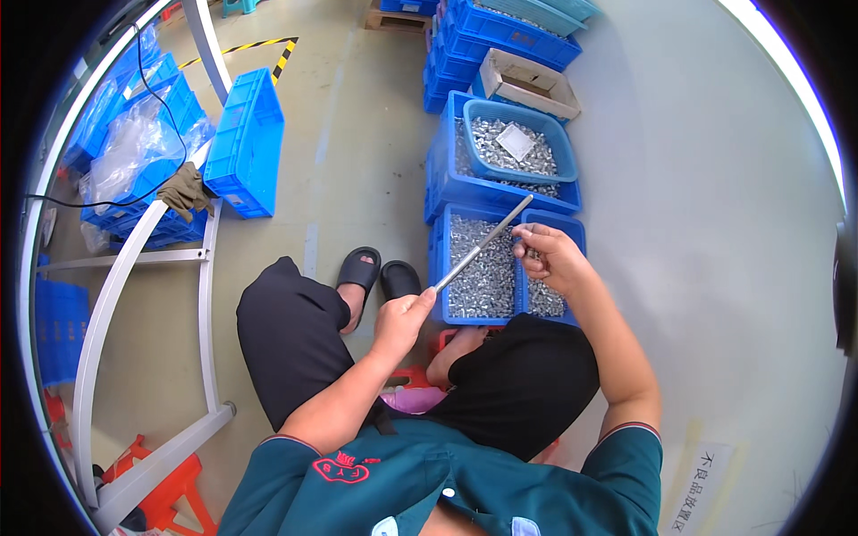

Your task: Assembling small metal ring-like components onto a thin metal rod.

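A slim metal rod [483, 243] slants up and to the right from my left hand [400, 326], which is closed round its lower end. Close to the rod's upper end is my right hand [552, 259], thumb and fingertips pinched and the other fingers curled; what they hold is too small to make out. Both hands are over or beside a blue crate [438, 268] split in two by a divider. Small silvery metal parts [483, 284] fill its left side, and similar parts [544, 299] show on its right, partly hidden by my right hand.
Beyond stands another blue crate [437, 170] bearing a light-blue basket [474, 112] of metal parts with a white card [516, 141] on top. Further off are a carton [527, 94] and stacked crates. A metal frame [116, 313] and an upended blue crate [246, 143] are left; a wall [697, 223] is right.
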Motion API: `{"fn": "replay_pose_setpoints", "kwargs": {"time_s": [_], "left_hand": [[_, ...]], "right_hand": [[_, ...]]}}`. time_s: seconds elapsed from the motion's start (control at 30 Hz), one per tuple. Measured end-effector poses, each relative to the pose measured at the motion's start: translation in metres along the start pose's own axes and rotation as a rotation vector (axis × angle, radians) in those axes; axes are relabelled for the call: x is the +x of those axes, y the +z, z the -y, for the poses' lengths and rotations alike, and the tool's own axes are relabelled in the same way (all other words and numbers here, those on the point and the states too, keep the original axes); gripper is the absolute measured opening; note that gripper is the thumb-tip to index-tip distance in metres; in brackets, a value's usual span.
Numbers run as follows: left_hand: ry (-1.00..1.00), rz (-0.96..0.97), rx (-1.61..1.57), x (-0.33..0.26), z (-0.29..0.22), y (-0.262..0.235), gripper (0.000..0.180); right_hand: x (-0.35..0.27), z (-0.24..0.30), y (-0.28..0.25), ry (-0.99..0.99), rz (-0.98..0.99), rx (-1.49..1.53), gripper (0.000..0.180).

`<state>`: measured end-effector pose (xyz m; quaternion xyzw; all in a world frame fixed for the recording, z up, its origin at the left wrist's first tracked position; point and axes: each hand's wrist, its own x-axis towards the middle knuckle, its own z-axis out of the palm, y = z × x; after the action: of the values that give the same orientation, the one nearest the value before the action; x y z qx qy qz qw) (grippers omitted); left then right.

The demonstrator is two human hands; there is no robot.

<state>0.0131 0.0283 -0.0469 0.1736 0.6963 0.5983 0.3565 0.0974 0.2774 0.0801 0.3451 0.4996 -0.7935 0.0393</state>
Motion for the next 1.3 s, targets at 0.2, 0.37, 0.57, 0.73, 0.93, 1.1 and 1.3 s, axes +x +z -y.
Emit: {"fn": "replay_pose_setpoints", "kwargs": {"time_s": [0.2,0.37,0.57,0.73,0.93,1.1,1.3], "left_hand": [[0.05,-0.005,0.201,-0.006,-0.011,-0.002,0.057],[0.08,0.002,0.28,-0.012,-0.016,-0.003,0.056],[0.096,0.001,0.328,-0.012,-0.016,-0.003,0.054],[0.115,0.011,0.342,-0.013,-0.018,-0.003,0.054],[0.138,0.007,0.332,-0.012,-0.016,-0.004,0.054],[0.086,-0.011,0.271,-0.01,-0.015,-0.003,0.055],[0.071,-0.026,0.163,-0.004,-0.007,-0.003,0.057]], "right_hand": [[0.001,0.002,-0.024,-0.095,0.033,0.134,0.02],[-0.001,0.007,-0.015,-0.174,-0.015,0.321,0.021],[-0.004,0.009,-0.015,-0.212,-0.023,0.369,0.02],[-0.003,0.005,-0.02,-0.227,0.162,0.404,0.017],[-0.003,0.007,-0.015,-0.202,0.166,0.316,0.017],[-0.011,0.008,0.015,-0.154,0.014,0.04,0.03],[-0.008,-0.007,0.032,0.076,0.28,-0.271,0.034]]}}
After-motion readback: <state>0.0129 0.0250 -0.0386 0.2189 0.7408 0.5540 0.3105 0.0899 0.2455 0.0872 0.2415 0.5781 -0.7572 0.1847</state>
